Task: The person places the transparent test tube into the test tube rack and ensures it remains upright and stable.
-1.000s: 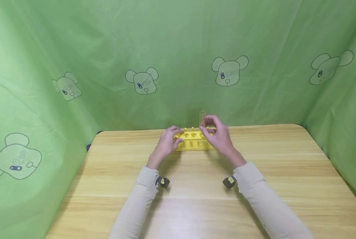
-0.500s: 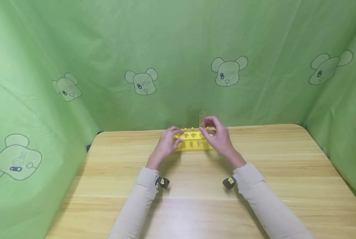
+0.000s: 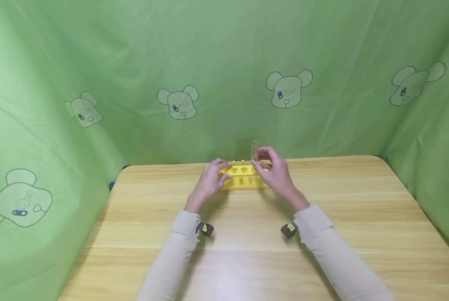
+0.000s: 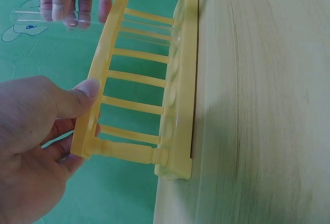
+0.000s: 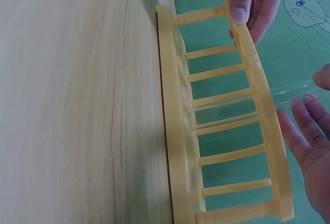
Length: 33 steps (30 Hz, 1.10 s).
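A yellow test tube rack point(image 3: 239, 175) stands near the table's far edge. My left hand point(image 3: 209, 177) grips its left end; in the left wrist view the thumb point(image 4: 87, 88) lies on the top bar with fingers curled beneath. A clear glass test tube point(image 3: 255, 150) stands upright in a hole right of the rack's middle. Its lower part point(image 5: 221, 113) passes through the top bar down to the base in the right wrist view. My right hand point(image 3: 278, 171) pinches the tube above the top bar between thumb and fingers, hiding the rack's right end in the head view.
The rack stands on a wood-grain table point(image 3: 243, 217). Behind and beside it hangs a green curtain point(image 3: 224, 50) with printed bear heads, close to the table's far edge. Thin pegs point(image 3: 242, 161) rise along the rack's back. Each wrist carries a small black camera point(image 3: 287, 230).
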Motion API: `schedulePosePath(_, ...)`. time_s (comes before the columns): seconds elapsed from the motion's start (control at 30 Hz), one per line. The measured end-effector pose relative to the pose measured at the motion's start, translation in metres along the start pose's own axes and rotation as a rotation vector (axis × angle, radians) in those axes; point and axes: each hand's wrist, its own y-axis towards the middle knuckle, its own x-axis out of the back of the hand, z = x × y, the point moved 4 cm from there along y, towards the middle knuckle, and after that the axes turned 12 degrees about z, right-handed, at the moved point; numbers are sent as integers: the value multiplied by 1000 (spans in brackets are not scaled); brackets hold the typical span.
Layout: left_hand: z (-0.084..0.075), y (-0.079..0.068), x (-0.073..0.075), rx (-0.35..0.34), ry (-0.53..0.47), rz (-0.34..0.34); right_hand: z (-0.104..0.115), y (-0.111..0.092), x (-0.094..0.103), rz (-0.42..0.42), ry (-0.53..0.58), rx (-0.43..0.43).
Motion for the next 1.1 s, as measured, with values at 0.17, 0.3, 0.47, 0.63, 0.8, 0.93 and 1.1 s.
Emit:
schedulePosePath(0.17,1,0,1,2,-2,3,-12,2,-2,2,3,-9)
schedulePosePath(0.3,2,1,2,7,4,5,-33,5,-4,-3,2,-9)
schedulePosePath(0.47,2,0,3,18,-10,12,-43,5,-5,5,14,-15)
schedulePosePath(0.63,1,0,4,17,-13,23,-45,5,-5,12,16,-26)
schedulePosePath(0.8,1,0,5,-3,-1,29,-44,5,-4,11,3,-23)
schedulePosePath(0.93,3,-2,3,-12,-11,38,-44,4,-6,17,3,-26)
schedulePosePath(1.1,5,-2,1,-30,-15,34,-28,3,-5,28,-3,-20)
